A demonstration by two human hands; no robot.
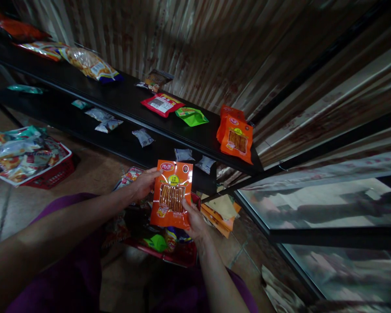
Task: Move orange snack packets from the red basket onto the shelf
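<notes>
An orange snack packet [172, 198] with a clear window showing brown sticks is held upright between my two hands. My left hand [146, 182] pinches its upper left edge. Gripping the lower right side is my right hand [195, 219], its thumb on the front. Beneath the packet stands a red basket [182, 258] holding several snacks, among them a green packet [156, 242]; the held packet hides part of the basket. On the upper shelf's right end lies a stack of matching orange packets [236, 137].
The black shelf [127, 102] carries a red packet [162, 104], a green packet [191, 116] and a large snack bag [87, 63]. Small grey packets [143, 137] lie on the lower tier. Another red basket [58, 167], full of snacks, stands left. Orange and tan sheets [221, 213] lie on the floor.
</notes>
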